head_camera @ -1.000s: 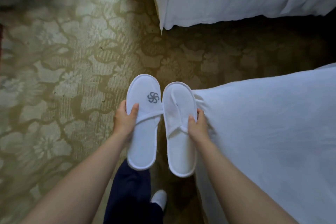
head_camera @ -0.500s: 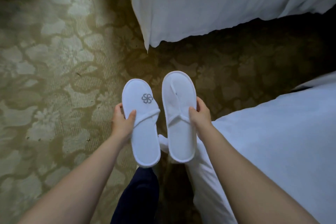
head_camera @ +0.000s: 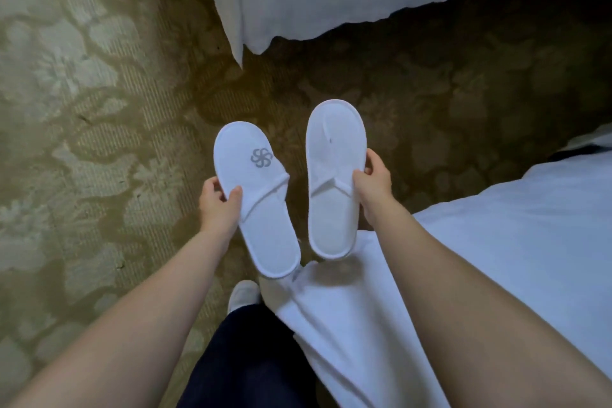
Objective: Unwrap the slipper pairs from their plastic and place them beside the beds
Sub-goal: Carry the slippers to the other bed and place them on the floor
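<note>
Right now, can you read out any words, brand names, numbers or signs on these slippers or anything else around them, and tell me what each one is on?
No readable words, letters or numbers anywhere.
Only sign: a grey pinwheel-like swirl logo, with no lettering, stitched on the toe cover of the slipper in the left hand.
The slipper in the right hand shows no mark.
The bed linen and patterned carpet show no text.
</note>
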